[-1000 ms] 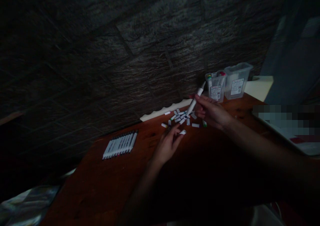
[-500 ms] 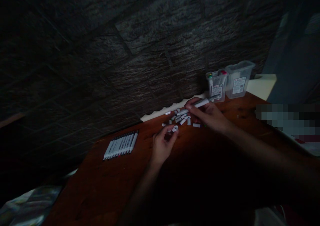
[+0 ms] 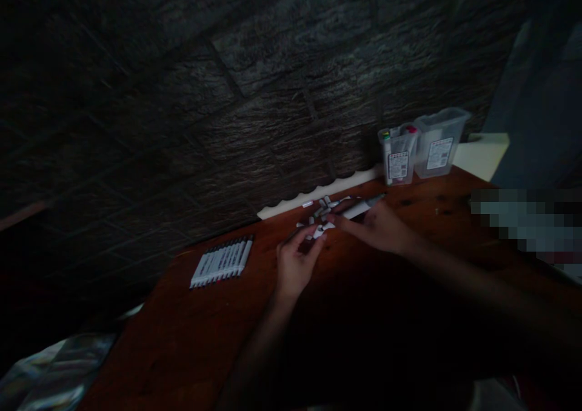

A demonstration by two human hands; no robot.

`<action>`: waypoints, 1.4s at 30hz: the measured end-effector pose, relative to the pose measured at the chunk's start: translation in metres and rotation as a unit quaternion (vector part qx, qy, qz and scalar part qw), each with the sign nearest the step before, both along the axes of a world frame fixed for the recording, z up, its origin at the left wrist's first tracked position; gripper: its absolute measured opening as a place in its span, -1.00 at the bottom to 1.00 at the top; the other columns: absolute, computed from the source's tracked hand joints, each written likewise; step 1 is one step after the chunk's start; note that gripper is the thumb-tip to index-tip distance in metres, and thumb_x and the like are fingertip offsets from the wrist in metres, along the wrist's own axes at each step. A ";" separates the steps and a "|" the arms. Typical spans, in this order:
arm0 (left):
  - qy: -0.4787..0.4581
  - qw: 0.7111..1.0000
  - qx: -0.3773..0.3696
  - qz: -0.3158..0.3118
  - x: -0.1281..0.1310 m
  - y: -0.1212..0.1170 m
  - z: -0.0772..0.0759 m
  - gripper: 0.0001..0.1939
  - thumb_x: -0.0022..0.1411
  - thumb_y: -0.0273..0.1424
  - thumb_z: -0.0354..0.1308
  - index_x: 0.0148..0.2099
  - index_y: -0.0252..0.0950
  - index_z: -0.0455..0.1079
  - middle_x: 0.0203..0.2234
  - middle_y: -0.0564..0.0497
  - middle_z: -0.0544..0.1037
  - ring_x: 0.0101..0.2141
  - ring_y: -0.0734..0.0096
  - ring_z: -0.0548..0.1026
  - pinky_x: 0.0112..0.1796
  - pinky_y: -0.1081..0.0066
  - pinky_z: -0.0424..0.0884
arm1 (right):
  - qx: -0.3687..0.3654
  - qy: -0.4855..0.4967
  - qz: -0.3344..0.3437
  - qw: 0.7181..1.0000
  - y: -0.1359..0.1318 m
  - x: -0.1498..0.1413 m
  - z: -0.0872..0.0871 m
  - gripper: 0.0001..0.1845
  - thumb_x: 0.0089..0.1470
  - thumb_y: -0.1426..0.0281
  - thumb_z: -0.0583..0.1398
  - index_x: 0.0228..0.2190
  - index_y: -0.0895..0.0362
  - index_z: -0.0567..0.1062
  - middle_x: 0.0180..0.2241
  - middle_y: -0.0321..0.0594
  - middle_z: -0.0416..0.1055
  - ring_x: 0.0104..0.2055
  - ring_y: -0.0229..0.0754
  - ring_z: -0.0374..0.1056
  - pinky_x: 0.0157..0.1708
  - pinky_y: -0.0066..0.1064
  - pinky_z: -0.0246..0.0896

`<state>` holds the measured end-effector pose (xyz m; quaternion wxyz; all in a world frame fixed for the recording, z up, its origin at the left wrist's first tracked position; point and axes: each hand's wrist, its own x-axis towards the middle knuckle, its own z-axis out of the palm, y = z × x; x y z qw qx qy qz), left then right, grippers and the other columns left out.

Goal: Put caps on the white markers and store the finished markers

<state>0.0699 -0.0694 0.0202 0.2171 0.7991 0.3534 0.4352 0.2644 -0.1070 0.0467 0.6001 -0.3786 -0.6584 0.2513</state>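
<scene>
Between thumb and fingers, my left hand [image 3: 294, 262] pinches a small white marker cap [image 3: 318, 233], its open end towards the right. My right hand [image 3: 379, 228] is closed round a white marker [image 3: 357, 209] with a dark far tip. The marker's near end meets or nearly meets the cap's mouth; I cannot tell whether it is inside. Behind the hands lie several loose caps [image 3: 324, 202], partly hidden by my right hand. A row of white markers [image 3: 222, 263] lies side by side on the wooden table [image 3: 200, 338] to the left.
Two clear plastic containers stand at the back right: a smaller container [image 3: 399, 164] with a few markers in it and a larger container [image 3: 440, 147]. A pale wavy-edged strip [image 3: 318, 191] runs along the dark stone wall [image 3: 273, 108]. Crinkled clear plastic [image 3: 59, 368] lies at lower left.
My right hand has brought the marker down and left, to the cap in my left hand. My left hand has stayed nearly in place.
</scene>
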 end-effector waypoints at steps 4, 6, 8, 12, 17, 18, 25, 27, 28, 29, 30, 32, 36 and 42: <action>0.016 1.000 0.025 -0.008 0.000 -0.002 0.004 -0.79 0.16 -0.34 0.24 -0.13 -0.24 0.50 -0.32 0.00 0.60 -0.38 0.43 0.53 -0.30 0.45 0.45 | -0.001 -0.058 -0.011 0.998 -0.001 -0.003 -0.004 -0.82 0.09 0.29 0.24 -0.26 0.05 0.60 -0.32 -0.25 0.58 -0.24 -0.15 0.49 -0.18 -0.30 0.40; 0.027 0.999 0.030 -0.003 0.000 -0.002 0.006 -0.79 0.17 -0.34 0.24 -0.13 -0.24 0.51 -0.32 0.00 0.60 -0.38 0.44 0.53 -0.30 0.45 0.45 | 0.019 -0.086 -0.023 0.996 -0.002 -0.002 -0.003 -0.81 0.11 0.27 0.23 -0.28 0.06 0.60 -0.31 -0.24 0.58 -0.22 -0.15 0.49 -0.17 -0.31 0.39; 0.024 0.999 0.022 0.007 0.000 -0.003 0.006 -0.80 0.16 -0.33 0.25 -0.15 -0.24 0.52 -0.35 0.01 0.61 -0.39 0.44 0.53 -0.30 0.45 0.45 | 0.050 -0.112 -0.059 0.991 -0.002 0.005 0.000 -0.82 0.11 0.30 0.22 -0.29 0.07 0.60 -0.27 -0.22 0.58 -0.20 -0.14 0.49 -0.15 -0.30 0.38; -0.026 1.000 -0.015 0.001 0.001 -0.004 0.005 -0.78 0.12 -0.31 0.28 -0.18 -0.27 0.52 -0.36 0.00 0.62 -0.39 0.42 0.54 -0.30 0.43 0.48 | 0.061 -0.094 -0.216 0.970 0.004 0.029 0.007 -0.82 0.09 0.29 0.23 -0.33 0.09 0.61 -0.35 -0.19 0.57 -0.28 -0.09 0.49 -0.23 -0.25 0.37; -0.054 0.998 -0.031 -0.002 0.000 -0.003 0.006 -0.78 0.12 -0.31 0.28 -0.19 -0.29 0.52 -0.34 -0.01 0.62 -0.37 0.42 0.54 -0.27 0.42 0.48 | 0.027 -0.007 -0.207 0.978 0.008 0.030 0.007 -0.82 0.07 0.21 0.25 -0.37 0.04 0.57 -0.34 -0.20 0.56 -0.27 -0.07 0.47 -0.22 -0.20 0.38; -0.053 0.998 -0.029 0.000 0.000 -0.002 0.007 -0.79 0.12 -0.31 0.28 -0.19 -0.29 0.52 -0.34 -0.01 0.62 -0.37 0.42 0.54 -0.27 0.42 0.48 | 0.019 0.005 -0.184 0.983 0.007 0.026 0.007 -0.82 0.07 0.20 0.25 -0.36 0.03 0.56 -0.33 -0.21 0.56 -0.26 -0.07 0.47 -0.22 -0.19 0.38; -0.071 0.997 -0.024 -0.003 0.002 -0.005 0.007 -0.78 0.09 -0.33 0.30 -0.19 -0.28 0.51 -0.35 -0.01 0.62 -0.37 0.41 0.55 -0.26 0.41 0.50 | -0.030 0.087 -0.073 0.993 -0.003 0.010 0.013 -0.82 0.04 0.22 0.27 -0.33 0.05 0.54 -0.34 -0.22 0.56 -0.32 -0.14 0.46 -0.30 -0.27 0.41; -0.069 0.997 -0.030 -0.006 0.002 -0.006 0.007 -0.78 0.09 -0.33 0.30 -0.18 -0.28 0.51 -0.35 0.00 0.62 -0.38 0.42 0.55 -0.27 0.42 0.49 | -0.026 0.085 -0.042 0.995 -0.006 0.007 0.015 -0.83 0.06 0.23 0.25 -0.34 0.05 0.54 -0.35 -0.24 0.55 -0.34 -0.17 0.46 -0.30 -0.29 0.41; -0.067 0.997 -0.030 -0.007 0.002 -0.006 0.006 -0.78 0.10 -0.33 0.30 -0.18 -0.28 0.51 -0.35 0.00 0.62 -0.39 0.43 0.55 -0.28 0.43 0.49 | -0.023 0.081 -0.029 0.996 -0.007 0.005 0.015 -0.83 0.06 0.23 0.25 -0.34 0.06 0.54 -0.36 -0.25 0.55 -0.35 -0.19 0.46 -0.31 -0.29 0.40; -0.063 0.998 -0.029 -0.009 0.002 -0.006 0.007 -0.78 0.10 -0.34 0.29 -0.18 -0.28 0.51 -0.35 0.00 0.61 -0.39 0.43 0.54 -0.29 0.44 0.48 | -0.020 0.076 -0.020 0.997 -0.008 0.003 0.015 -0.83 0.06 0.24 0.25 -0.34 0.07 0.54 -0.37 -0.25 0.54 -0.35 -0.19 0.46 -0.30 -0.30 0.40; -0.059 0.998 -0.025 -0.010 0.002 -0.006 0.007 -0.79 0.11 -0.34 0.29 -0.18 -0.28 0.51 -0.36 0.00 0.61 -0.40 0.44 0.54 -0.30 0.45 0.48 | -0.017 0.071 -0.013 0.997 -0.008 0.001 0.015 -0.83 0.06 0.25 0.25 -0.33 0.08 0.54 -0.36 -0.25 0.54 -0.33 -0.19 0.46 -0.27 -0.29 0.40; -0.054 0.998 -0.015 -0.009 0.002 -0.006 0.007 -0.79 0.11 -0.34 0.28 -0.17 -0.28 0.51 -0.38 0.02 0.60 -0.42 0.45 0.53 -0.32 0.46 0.47 | -0.009 0.052 0.001 0.999 -0.009 -0.001 0.013 -0.84 0.06 0.27 0.26 -0.33 0.08 0.55 -0.32 -0.23 0.55 -0.26 -0.17 0.47 -0.19 -0.28 0.39; -0.030 0.999 0.007 -0.006 0.000 -0.006 0.008 -0.78 0.13 -0.33 0.27 -0.15 -0.25 0.51 -0.39 0.02 0.60 -0.43 0.46 0.52 -0.34 0.47 0.46 | 0.014 -0.023 0.012 1.000 -0.009 -0.003 0.007 -0.87 0.08 0.30 0.24 -0.32 0.04 0.57 -0.27 -0.25 0.56 -0.11 -0.12 0.45 -0.05 -0.23 0.33; 0.043 0.998 0.050 0.002 -0.003 -0.005 0.011 -0.80 0.17 -0.33 0.23 -0.14 -0.21 0.53 -0.37 0.02 0.60 -0.41 0.44 0.52 -0.32 0.46 0.44 | 0.041 -0.132 -0.024 0.990 -0.011 -0.003 0.008 -0.83 0.09 0.32 0.23 -0.24 -0.01 0.58 -0.23 -0.24 0.57 -0.09 -0.07 0.45 -0.04 -0.19 0.32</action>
